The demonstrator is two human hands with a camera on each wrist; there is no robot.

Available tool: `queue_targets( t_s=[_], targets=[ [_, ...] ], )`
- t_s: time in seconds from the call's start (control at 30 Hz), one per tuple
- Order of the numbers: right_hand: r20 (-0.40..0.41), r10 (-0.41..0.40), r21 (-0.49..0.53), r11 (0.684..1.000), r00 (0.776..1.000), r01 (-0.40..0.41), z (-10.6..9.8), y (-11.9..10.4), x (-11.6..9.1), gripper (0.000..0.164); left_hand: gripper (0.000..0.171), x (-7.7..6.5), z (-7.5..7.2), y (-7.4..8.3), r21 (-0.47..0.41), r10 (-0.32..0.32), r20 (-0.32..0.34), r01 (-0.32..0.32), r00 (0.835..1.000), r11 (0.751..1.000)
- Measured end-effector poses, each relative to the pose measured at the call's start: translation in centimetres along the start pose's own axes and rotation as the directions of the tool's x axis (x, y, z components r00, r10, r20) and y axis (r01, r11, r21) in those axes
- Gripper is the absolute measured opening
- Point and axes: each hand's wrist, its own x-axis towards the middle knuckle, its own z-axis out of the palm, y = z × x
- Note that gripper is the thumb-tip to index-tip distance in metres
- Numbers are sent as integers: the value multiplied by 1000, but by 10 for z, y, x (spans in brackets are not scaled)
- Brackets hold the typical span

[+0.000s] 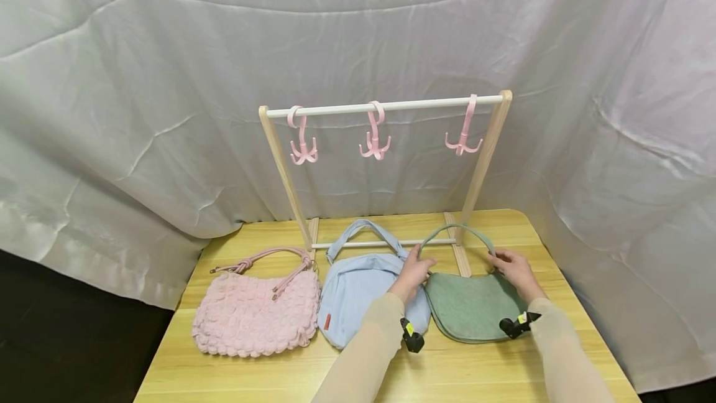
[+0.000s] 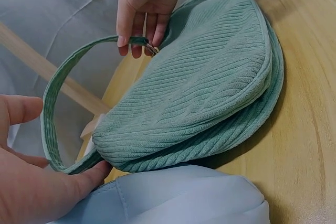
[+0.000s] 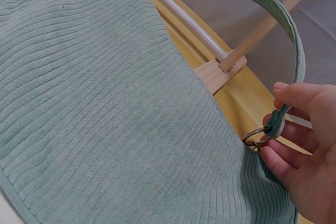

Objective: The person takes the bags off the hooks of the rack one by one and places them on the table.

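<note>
A green corduroy shoulder bag [image 1: 475,306] lies at the right of the table, its strap [image 2: 55,85] raised in an arch. My right hand [image 1: 515,272] pinches the strap's right end just above a metal ring [image 3: 253,139]. At the strap's other end is my left hand [image 1: 413,273], its thumb and fingers on either side of the strap. That hand passes over the right edge of a light blue bag [image 1: 358,294], which lies beside the green one. In the left wrist view the bag's corduroy body [image 2: 194,87] rests on the table.
Behind the bags stands a wooden rack [image 1: 284,173] with a white top bar [image 1: 335,110]. Three pink hooks hang from it: left [image 1: 302,142], middle [image 1: 375,138] and right [image 1: 464,132]. A puffy pink bag [image 1: 257,313] lies at the left. Grey curtains [image 1: 168,111] surround the wooden table [image 1: 235,381].
</note>
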Motion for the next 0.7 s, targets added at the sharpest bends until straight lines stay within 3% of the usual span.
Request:
queue_targets(
  t_s=[0.37, 0.7],
  targets=[
    [-6, 2, -20, 1000, 1000, -2, 1, 0, 1, 49, 67, -1, 1, 1, 89, 4, -26, -1, 1000, 996],
    [-1, -12, -8, 1000, 1000, 12, 2, 1, 0, 51, 65, -3, 0, 2, 88, 18, -21, -16, 1000, 996]
  ],
)
